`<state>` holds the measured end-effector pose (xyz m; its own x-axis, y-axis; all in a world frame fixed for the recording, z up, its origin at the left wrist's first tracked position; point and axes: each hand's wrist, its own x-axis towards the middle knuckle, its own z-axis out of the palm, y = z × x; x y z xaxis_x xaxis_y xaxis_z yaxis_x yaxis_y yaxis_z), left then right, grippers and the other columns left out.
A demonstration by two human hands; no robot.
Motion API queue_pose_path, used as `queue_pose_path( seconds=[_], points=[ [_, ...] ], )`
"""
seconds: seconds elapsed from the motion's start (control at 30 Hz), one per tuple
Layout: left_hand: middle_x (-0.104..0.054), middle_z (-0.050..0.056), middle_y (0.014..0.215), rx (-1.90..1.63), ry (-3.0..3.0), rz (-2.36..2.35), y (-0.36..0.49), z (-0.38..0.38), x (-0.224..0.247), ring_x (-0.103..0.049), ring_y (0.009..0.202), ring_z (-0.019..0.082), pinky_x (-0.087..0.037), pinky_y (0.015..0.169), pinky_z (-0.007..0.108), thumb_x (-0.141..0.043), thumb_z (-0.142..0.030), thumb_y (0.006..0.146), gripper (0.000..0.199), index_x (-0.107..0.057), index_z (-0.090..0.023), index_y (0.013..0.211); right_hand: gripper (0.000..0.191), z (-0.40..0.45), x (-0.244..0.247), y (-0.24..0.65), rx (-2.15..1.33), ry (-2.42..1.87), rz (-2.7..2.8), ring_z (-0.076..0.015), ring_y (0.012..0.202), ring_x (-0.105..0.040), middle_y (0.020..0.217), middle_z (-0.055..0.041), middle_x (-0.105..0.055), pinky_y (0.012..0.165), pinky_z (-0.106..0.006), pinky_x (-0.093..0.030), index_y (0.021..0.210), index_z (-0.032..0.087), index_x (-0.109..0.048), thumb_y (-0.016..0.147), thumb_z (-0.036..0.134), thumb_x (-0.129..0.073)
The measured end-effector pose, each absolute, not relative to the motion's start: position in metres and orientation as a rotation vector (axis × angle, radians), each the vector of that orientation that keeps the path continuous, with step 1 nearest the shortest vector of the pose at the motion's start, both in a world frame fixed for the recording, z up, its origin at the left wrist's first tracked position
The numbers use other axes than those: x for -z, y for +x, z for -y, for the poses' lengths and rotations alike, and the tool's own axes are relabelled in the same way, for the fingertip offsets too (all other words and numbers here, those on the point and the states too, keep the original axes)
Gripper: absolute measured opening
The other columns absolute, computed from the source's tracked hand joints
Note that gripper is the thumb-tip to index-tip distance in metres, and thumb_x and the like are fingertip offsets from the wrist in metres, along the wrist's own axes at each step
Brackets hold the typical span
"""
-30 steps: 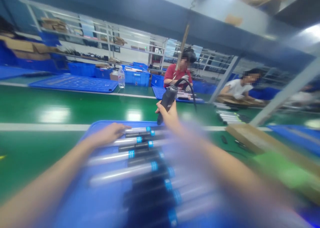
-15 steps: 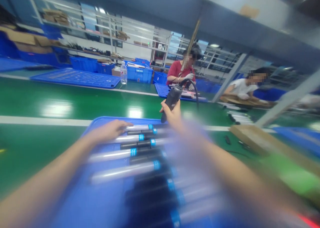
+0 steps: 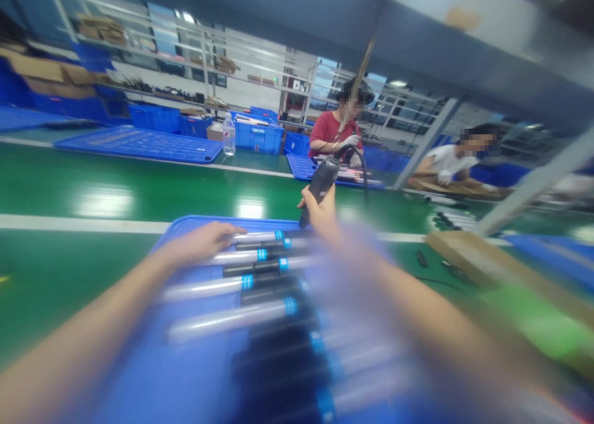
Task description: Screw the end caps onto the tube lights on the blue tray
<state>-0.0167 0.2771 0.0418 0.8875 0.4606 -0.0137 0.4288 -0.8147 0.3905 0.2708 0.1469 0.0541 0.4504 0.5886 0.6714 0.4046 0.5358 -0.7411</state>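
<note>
My right hand (image 3: 322, 210) is wrapped round a black electric screwdriver (image 3: 323, 177), held upright with its tip down at the far edge of a blue tray (image 3: 148, 362). A black cord loops from its top. My left hand (image 3: 206, 241) has its fingers closed about the left end of the farthest clear tube (image 3: 256, 237), which has a blue label and a black end. Several similar tubes (image 3: 232, 320) lie side by side on the tray, pointing alternately left and right. The nearer ones are blurred, and my right forearm covers some. The screwdriver's tip is partly hidden.
Beyond the tray runs a green surface (image 3: 199, 192). A water bottle (image 3: 229, 136) stands by a blue ribbed lid (image 3: 139, 144). Two co-workers sit across, one in a red top (image 3: 325, 130). Right are a cardboard box (image 3: 464, 257) and a slanted post (image 3: 524, 182).
My hands, the screwdriver and the tubes stay almost still. Across the way, the gloved hands of the co-worker in red have shifted slightly.
</note>
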Motion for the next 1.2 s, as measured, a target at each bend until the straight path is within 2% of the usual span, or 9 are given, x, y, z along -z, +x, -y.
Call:
queue_pose_path(
  seconds=[0.43, 0.57, 0.67, 0.77, 0.83, 0.93, 1.07, 1.2],
  points=[
    [-0.065, 0.004, 0.151, -0.096, 2.677, -0.666, -0.018, -0.279, -0.042, -0.062, 0.139, 0.024, -0.047, 0.118, 0.033, -0.044, -0.039, 0.092, 0.061, -0.064, -0.025, 0.147, 0.036, -0.145, -0.061, 0.269, -0.173, -1.053, 1.157, -0.0111, 0.065, -0.066, 0.081, 0.0080, -0.065, 0.070, -0.029, -0.055, 0.110, 0.026, -0.045, 0.093, 0.043, -0.071],
    [-0.067, 0.007, 0.149, -0.107, 2.680, -0.704, -0.017, -0.275, -0.051, -0.062, 0.138, 0.028, -0.048, 0.118, 0.038, -0.047, -0.043, 0.090, 0.062, -0.066, -0.023, 0.145, 0.036, -0.132, -0.081, 0.261, -0.160, -1.017, 1.155, -0.0115, 0.069, -0.067, 0.083, 0.0063, -0.065, 0.072, -0.029, -0.056, 0.111, 0.025, -0.048, 0.093, 0.047, -0.071],
    [-0.067, 0.010, 0.147, -0.245, 2.676, -0.702, -0.003, -0.253, -0.066, -0.061, 0.137, 0.031, -0.046, 0.119, 0.041, -0.051, -0.052, 0.091, 0.063, -0.067, -0.021, 0.143, 0.037, -0.116, -0.097, 0.244, -0.167, -0.953, 1.158, -0.0121, 0.069, -0.067, 0.080, 0.0053, -0.065, 0.073, -0.030, -0.058, 0.109, 0.024, -0.051, 0.094, 0.052, -0.071],
    [-0.073, 0.009, 0.136, -0.316, 2.641, -0.504, 0.021, -0.212, -0.082, -0.067, 0.125, 0.030, -0.051, 0.111, 0.037, -0.059, -0.060, 0.091, 0.059, -0.071, -0.023, 0.136, 0.040, -0.098, -0.109, 0.218, -0.223, -0.887, 1.168, -0.0123, 0.068, -0.066, 0.079, 0.0044, -0.066, 0.072, -0.030, -0.059, 0.109, 0.024, -0.053, 0.093, 0.056, -0.071],
    [-0.080, 0.006, 0.117, -0.318, 2.610, -0.435, 0.037, -0.184, -0.087, -0.072, 0.105, 0.027, -0.055, 0.096, 0.032, -0.061, -0.056, 0.092, 0.046, -0.077, -0.022, 0.119, 0.044, -0.084, -0.114, 0.201, -0.274, -0.857, 1.173, -0.0120, 0.066, -0.067, 0.083, 0.0032, -0.067, 0.069, -0.030, -0.060, 0.108, 0.025, -0.054, 0.090, 0.061, -0.073],
    [-0.080, 0.002, 0.094, -0.335, 2.584, -0.481, 0.049, -0.157, -0.088, -0.072, 0.085, 0.022, -0.053, 0.080, 0.029, -0.057, -0.045, 0.095, 0.032, -0.078, -0.021, 0.096, 0.045, -0.060, -0.117, 0.188, -0.318, -0.852, 1.200, -0.0123, 0.065, -0.067, 0.083, 0.0030, -0.068, 0.065, -0.030, -0.061, 0.107, 0.026, -0.056, 0.088, 0.062, -0.075],
    [-0.081, 0.004, 0.098, -0.358, 2.612, -0.578, 0.022, -0.144, -0.087, -0.072, 0.092, 0.024, -0.052, 0.086, 0.031, -0.055, -0.043, 0.093, 0.032, -0.079, -0.022, 0.096, 0.037, -0.023, -0.120, 0.200, -0.288, -0.915, 1.188, -0.0149, 0.069, -0.069, 0.078, 0.0026, -0.068, 0.067, -0.032, -0.061, 0.107, 0.026, -0.059, 0.091, 0.057, -0.074],
    [-0.081, 0.005, 0.107, -0.408, 2.707, -0.853, -0.053, -0.141, -0.079, -0.071, 0.103, 0.027, -0.052, 0.097, 0.035, -0.049, -0.057, 0.094, 0.044, -0.078, -0.025, 0.100, 0.037, 0.008, -0.116, 0.232, -0.109, -0.962, 1.130, -0.0155, 0.066, -0.069, 0.081, 0.0014, -0.069, 0.066, -0.035, -0.062, 0.103, 0.026, -0.059, 0.090, 0.057, -0.075]
  ],
)
